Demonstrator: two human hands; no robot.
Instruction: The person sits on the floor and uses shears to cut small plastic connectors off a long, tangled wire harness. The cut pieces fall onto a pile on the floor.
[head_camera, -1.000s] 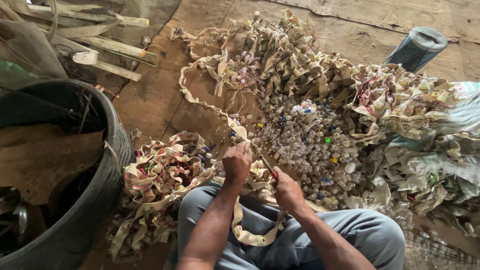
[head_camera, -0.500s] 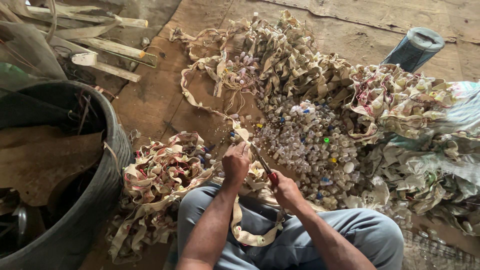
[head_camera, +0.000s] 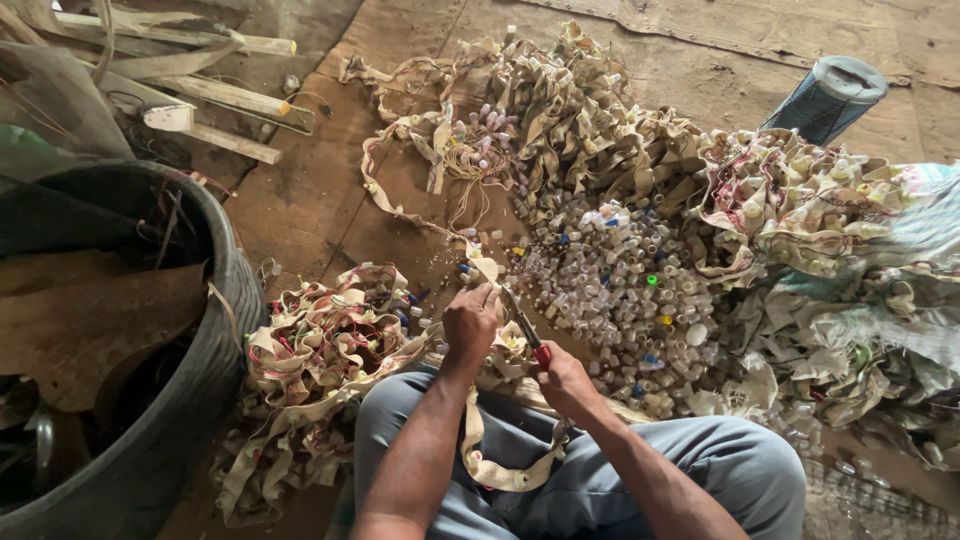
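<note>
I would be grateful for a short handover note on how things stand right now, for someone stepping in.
Left hand: gripping the beige strap where it rises from the lap.
Right hand: closed on a red-handled cutting tool, its tip against the strap just by the left hand.
Strap runs forward across the board floor to the tangled strap heap and loops down over the knees.
Done, by the look of it: a pile of small loose caps and vials ahead; a bundle of strap by the black tub.
Left: large heaps on the right appear unprocessed.
</note>
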